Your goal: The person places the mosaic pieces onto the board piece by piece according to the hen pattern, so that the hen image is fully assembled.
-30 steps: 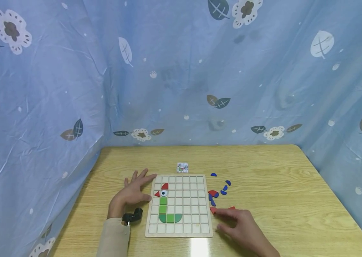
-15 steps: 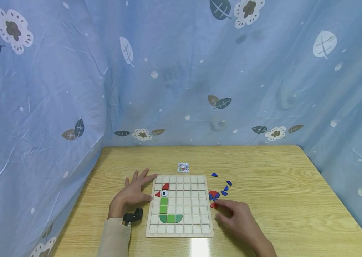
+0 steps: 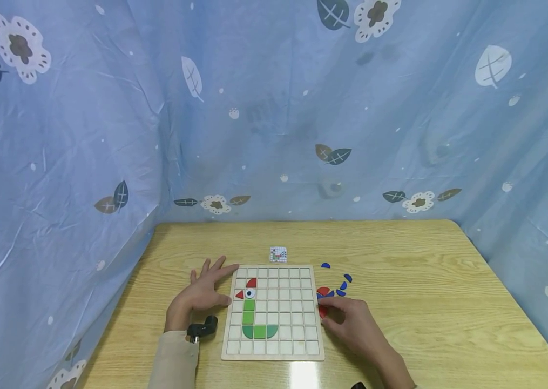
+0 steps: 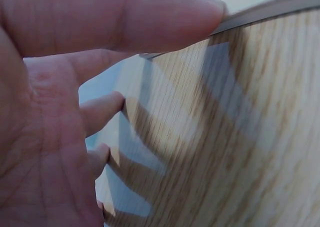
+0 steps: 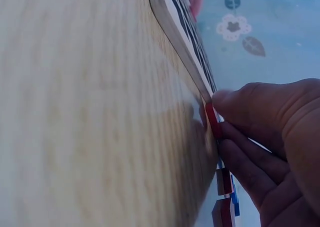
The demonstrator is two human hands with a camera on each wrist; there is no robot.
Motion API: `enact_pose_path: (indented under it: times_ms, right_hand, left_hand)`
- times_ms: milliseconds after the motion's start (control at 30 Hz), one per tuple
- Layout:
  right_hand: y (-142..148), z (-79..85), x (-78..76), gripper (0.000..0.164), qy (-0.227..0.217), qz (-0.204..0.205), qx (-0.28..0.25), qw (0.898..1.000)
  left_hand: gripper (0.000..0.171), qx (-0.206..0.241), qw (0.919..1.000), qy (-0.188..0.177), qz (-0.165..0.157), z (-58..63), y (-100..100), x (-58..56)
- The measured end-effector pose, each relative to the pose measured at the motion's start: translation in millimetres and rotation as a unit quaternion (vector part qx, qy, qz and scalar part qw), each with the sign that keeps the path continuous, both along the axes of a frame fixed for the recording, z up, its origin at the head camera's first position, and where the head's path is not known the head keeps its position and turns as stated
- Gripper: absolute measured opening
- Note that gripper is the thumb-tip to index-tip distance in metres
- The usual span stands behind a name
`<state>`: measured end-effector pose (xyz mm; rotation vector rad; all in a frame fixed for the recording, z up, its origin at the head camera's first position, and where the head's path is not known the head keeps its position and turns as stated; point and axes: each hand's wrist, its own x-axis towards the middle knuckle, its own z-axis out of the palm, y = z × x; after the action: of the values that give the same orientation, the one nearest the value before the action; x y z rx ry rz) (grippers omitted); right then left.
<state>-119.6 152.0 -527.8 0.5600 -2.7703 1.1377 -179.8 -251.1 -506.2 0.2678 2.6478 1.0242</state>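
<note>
A wooden grid board (image 3: 285, 354) lies flat on the table. My left hand (image 3: 201, 292) rests along its left edge with fingers spread, thumb and index finger touching the rim; the left wrist view shows the thumb (image 4: 175, 22) against it. Beside the right edge, my right hand (image 3: 353, 321) pinches a red piece (image 5: 213, 120) between thumb and fingers, low at the tabletop. Partly hidden by the fingers, that red piece (image 3: 323, 312) sits just off the board. Set in the board are a red quarter-round (image 3: 251, 282), a red triangle (image 3: 239, 294), a white eye tile (image 3: 250, 293) and several green pieces (image 3: 249, 317).
Blue half-rounds (image 3: 343, 285) and another red piece (image 3: 323, 290) lie loose right of the board. A small printed picture card (image 3: 278, 254) lies behind it. The wooden table (image 3: 400, 270) meets a blue flowered curtain (image 3: 274, 108) at its back and sides.
My right hand has shifted away from me and slightly left along the board's right edge, closing its fingers round the red piece. My left hand stays in place.
</note>
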Motion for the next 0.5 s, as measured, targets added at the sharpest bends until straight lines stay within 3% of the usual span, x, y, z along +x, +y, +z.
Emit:
enact_pose_path:
  times_ms: [200, 500]
  right_hand:
    - [-0.3, -1.5, 1.3, 0.035, 0.033, 0.019, 0.007, 0.999]
    - [1.6, -7.4, 3.0, 0.034, 0.060, -0.008, 0.003, 0.998]
  left_hand:
    - [0.090, -0.002, 1.0000, 0.003, 0.000, 0.5, 0.6, -0.1]
    - [0.090, -0.003, 1.0000, 0.001, 0.001, 0.2, 1.1, 1.0]
